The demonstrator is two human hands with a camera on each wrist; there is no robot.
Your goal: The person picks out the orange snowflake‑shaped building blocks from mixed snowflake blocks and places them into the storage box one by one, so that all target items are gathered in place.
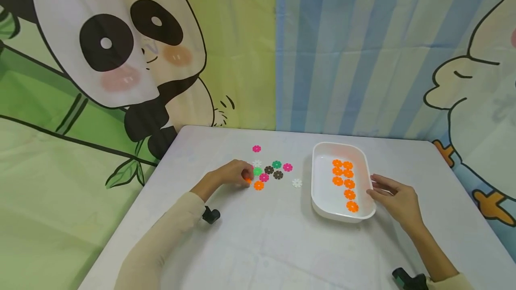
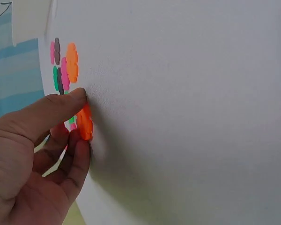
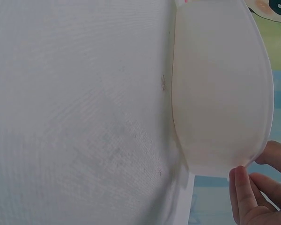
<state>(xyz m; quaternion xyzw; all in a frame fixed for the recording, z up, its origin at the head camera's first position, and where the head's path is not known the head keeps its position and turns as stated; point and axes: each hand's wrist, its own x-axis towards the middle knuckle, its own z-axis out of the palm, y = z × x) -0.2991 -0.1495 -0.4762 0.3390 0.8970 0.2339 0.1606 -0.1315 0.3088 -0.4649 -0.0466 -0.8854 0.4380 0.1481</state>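
My left hand (image 1: 231, 173) is at the left edge of a loose group of flower-shaped plastic pieces. Its thumb and fingertips pinch an orange flower piece (image 2: 85, 124) at the tabletop. Another orange piece (image 1: 259, 185) lies just right of the fingers, with pink, green, black and white ones beyond it. My right hand (image 1: 399, 200) holds the right rim of a white plastic tray (image 1: 328, 211), thumb over the edge and fingers against the outer wall. Inside the tray, several orange flower pieces (image 1: 349, 184) lie in two uneven columns toward the right.
A white cloth-like surface covers the table (image 1: 258, 245). One white flower piece (image 1: 297, 183) lies between the group and the tray, and a pink piece (image 1: 256, 148) lies farther back. Behind the table hangs a printed curtain (image 1: 242, 57) with a panda.
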